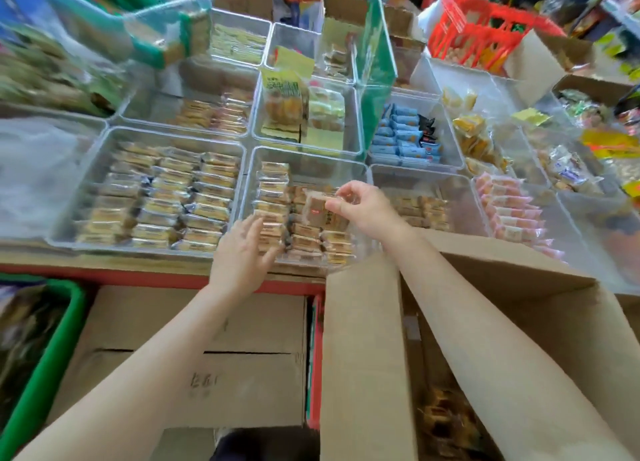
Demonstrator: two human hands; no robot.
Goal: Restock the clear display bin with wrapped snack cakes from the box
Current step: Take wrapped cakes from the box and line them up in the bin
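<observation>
Matte cardboard box (367, 339); glossy wrapped cake (320, 211) in right hand (363, 207).

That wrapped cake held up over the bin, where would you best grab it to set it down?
Hold the wrapped snack cake by its right-hand wrapper edge, coming from above and the right, as the right hand pinches it now. It hangs tilted over the clear display bin, so its lower left edge stays free to slide into the rows.

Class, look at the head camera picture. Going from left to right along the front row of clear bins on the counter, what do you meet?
Bin of tan wrapped cakes in rows → left hand → clear display bin → right hand holding a wrapped snack cake → sparsely filled bin → pink-wrapped snacks.
</observation>
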